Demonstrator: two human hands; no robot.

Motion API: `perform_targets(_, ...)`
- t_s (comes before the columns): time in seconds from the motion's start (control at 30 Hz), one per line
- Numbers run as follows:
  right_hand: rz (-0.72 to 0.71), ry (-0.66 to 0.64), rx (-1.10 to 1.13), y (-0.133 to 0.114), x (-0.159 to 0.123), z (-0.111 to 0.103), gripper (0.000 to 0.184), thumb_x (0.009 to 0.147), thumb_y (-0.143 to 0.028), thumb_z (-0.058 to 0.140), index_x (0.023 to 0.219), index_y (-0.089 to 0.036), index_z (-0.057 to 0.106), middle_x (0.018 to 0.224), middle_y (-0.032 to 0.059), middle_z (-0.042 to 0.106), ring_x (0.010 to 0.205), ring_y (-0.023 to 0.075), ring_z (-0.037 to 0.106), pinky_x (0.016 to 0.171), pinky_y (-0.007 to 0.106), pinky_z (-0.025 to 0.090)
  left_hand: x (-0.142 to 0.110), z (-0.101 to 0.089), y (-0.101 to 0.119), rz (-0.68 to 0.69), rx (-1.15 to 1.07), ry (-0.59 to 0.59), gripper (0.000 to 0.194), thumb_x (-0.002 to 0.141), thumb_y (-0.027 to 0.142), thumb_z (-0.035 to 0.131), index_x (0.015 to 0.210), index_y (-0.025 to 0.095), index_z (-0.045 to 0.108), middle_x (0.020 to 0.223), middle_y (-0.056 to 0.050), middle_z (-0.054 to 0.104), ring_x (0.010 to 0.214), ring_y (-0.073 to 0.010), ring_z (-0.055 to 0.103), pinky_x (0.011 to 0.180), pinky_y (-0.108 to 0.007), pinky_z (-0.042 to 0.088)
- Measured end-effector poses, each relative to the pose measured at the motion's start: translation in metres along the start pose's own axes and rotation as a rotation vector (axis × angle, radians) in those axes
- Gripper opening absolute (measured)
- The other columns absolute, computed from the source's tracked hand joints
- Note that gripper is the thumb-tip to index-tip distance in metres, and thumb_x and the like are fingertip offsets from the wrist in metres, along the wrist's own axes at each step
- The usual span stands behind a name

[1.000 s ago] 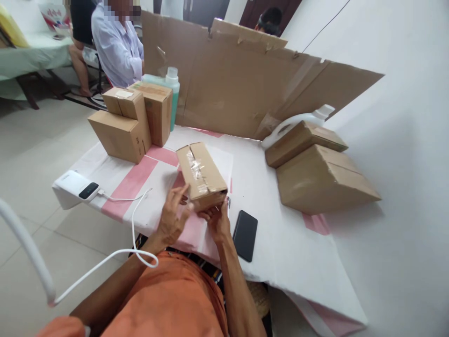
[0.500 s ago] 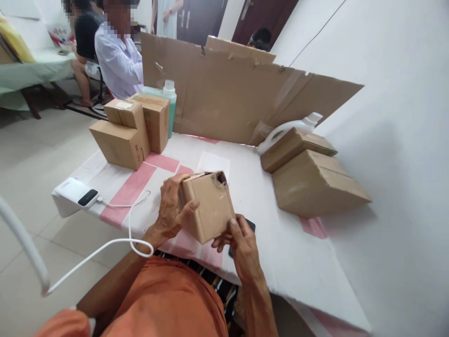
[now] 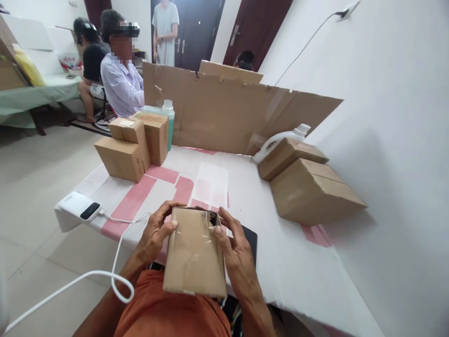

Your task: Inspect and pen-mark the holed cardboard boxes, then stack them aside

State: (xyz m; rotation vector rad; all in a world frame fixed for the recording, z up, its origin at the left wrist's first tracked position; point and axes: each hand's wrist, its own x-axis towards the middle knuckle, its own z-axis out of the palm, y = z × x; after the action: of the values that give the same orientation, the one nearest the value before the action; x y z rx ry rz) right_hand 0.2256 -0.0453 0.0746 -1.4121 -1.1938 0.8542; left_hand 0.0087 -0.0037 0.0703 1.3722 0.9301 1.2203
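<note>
A small brown cardboard box [image 3: 194, 252] is held between my two hands at the table's front edge, close to my body. One of its upper corners, on the right, is torn into a dark hole. My left hand [image 3: 154, 234] grips the box's left side, thumb on the facing side and fingers over the far edge. On the right side, my right hand [image 3: 236, 248] holds it with the thumb just below the torn corner. Partly hidden behind my right hand lies a black phone [image 3: 251, 238]. The box's far side is out of sight.
More cardboard boxes [image 3: 117, 159] and a green bottle [image 3: 170, 122] stand at the left. Two boxes [image 3: 312, 189] and a white jug [image 3: 280, 140] are at the right by the wall. A cardboard panel [image 3: 217, 112] closes the back. A white power bank [image 3: 79, 206] trails a cable. People sit beyond.
The box has come off the tabletop toward my body and turned, so another side faces me. My right hand has moved up its right side to the torn corner.
</note>
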Motion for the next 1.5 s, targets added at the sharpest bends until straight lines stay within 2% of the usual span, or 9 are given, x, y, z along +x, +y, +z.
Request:
perform_targets(0.13, 0.004, -0.054, -0.023, -0.003, -0.005, 0.013, 0.059, 0.098, -0.061, 0.059, 0.145, -0.027, 0.068, 0.152, 0.0094, 0.066, 0.144, 0.0341, 0.058, 0.120, 0.051, 0.047, 0.000, -0.002, 0.008, -0.028, 0.033, -0.067, 0.041, 0.091, 0.037, 0.060, 0.128, 0.021, 0.069, 0.129, -0.010, 0.075, 0.112, -0.0300, 0.071, 0.098, -0.043, 0.056)
perform_targets(0.3, -0.042, -0.071, -0.121, -0.012, -0.013, 0.020, 0.053, 0.103, -0.053, 0.052, 0.144, -0.023, 0.066, 0.149, 0.0112, 0.068, 0.140, 0.0325, 0.062, 0.120, 0.051, 0.047, 0.008, 0.006, 0.038, 0.121, 0.367, -0.065, 0.052, 0.091, 0.026, 0.062, 0.142, 0.023, 0.064, 0.146, -0.010, 0.067, 0.138, -0.0307, 0.060, 0.119, -0.048, 0.043)
perform_targets(0.37, -0.088, -0.116, -0.127, -0.015, -0.016, 0.021, 0.052, 0.104, -0.052, 0.052, 0.146, -0.024, 0.064, 0.152, 0.0100, 0.066, 0.141, 0.0304, 0.061, 0.121, 0.049, 0.047, 0.009, 0.012, 0.048, 0.161, 0.535, -0.087, 0.048, 0.093, 0.027, 0.064, 0.141, 0.023, 0.065, 0.140, -0.010, 0.070, 0.133, -0.0307, 0.061, 0.118, -0.050, 0.042)
perform_targets(0.5, -0.150, -0.158, -0.107, -0.017, -0.021, 0.022, 0.047, 0.108, -0.046, 0.048, 0.147, -0.026, 0.063, 0.151, 0.0075, 0.067, 0.141, 0.0254, 0.062, 0.119, 0.042, 0.049, 0.003, 0.020, 0.053, 0.184, 0.743, -0.150, 0.021, 0.097, 0.032, 0.067, 0.116, 0.023, 0.074, 0.113, -0.005, 0.076, 0.108, -0.0265, 0.067, 0.102, -0.048, 0.049)
perform_targets(0.8, -0.171, -0.136, -0.070, -0.017, -0.029, 0.021, 0.038, 0.106, -0.033, 0.047, 0.136, -0.025, 0.070, 0.135, 0.0066, 0.074, 0.123, 0.0230, 0.071, 0.111, 0.038, 0.054, -0.014, 0.028, 0.052, 0.227, 0.861, -0.082, 0.002, 0.094, 0.023, 0.068, 0.096, 0.023, 0.070, 0.097, -0.001, 0.073, 0.091, -0.0221, 0.067, 0.086, -0.039, 0.050)
perform_targets(1.1, -0.252, -0.227, -0.061, -0.026, -0.034, 0.028, 0.042, 0.111, -0.031, 0.043, 0.148, -0.025, 0.063, 0.146, 0.0074, 0.069, 0.138, 0.0207, 0.063, 0.120, 0.038, 0.048, -0.024, 0.016, 0.055, 0.124, 0.881, -0.018, 0.011, 0.092, 0.035, 0.071, 0.096, 0.025, 0.069, 0.097, -0.001, 0.072, 0.093, -0.0249, 0.068, 0.083, -0.040, 0.052)
perform_targets(1.33, -0.290, -0.227, -0.115, -0.023, -0.039, 0.025, 0.049, 0.106, -0.018, 0.045, 0.152, -0.022, 0.060, 0.150, 0.0091, 0.067, 0.142, 0.0214, 0.060, 0.125, 0.041, 0.044, -0.027, 0.024, 0.052, 0.197, 0.932, -0.040, 0.006, 0.094, 0.029, 0.065, 0.095, 0.025, 0.069, 0.094, -0.001, 0.072, 0.090, -0.0248, 0.068, 0.082, -0.039, 0.051)
perform_targets(1.43, -0.259, -0.222, -0.047, -0.020, -0.040, 0.023, 0.044, 0.109, -0.027, 0.047, 0.150, -0.025, 0.062, 0.150, 0.0078, 0.067, 0.141, 0.0221, 0.061, 0.124, 0.041, 0.045, -0.029, 0.023, 0.053, 0.229, 0.923, -0.043, 0.007, 0.096, 0.031, 0.065, 0.098, 0.025, 0.069, 0.096, -0.001, 0.073, 0.091, -0.0239, 0.069, 0.083, -0.037, 0.051)
perform_targets(1.5, -0.201, -0.167, 0.045, -0.011, -0.037, 0.014, 0.042, 0.110, -0.040, 0.047, 0.146, -0.026, 0.065, 0.148, 0.0084, 0.068, 0.137, 0.0237, 0.064, 0.114, 0.040, 0.053, -0.031, 0.020, 0.053, 0.248, 0.933, -0.035, 0.008, 0.097, 0.031, 0.065, 0.100, 0.025, 0.069, 0.098, -0.002, 0.073, 0.092, -0.0234, 0.069, 0.083, -0.036, 0.051)
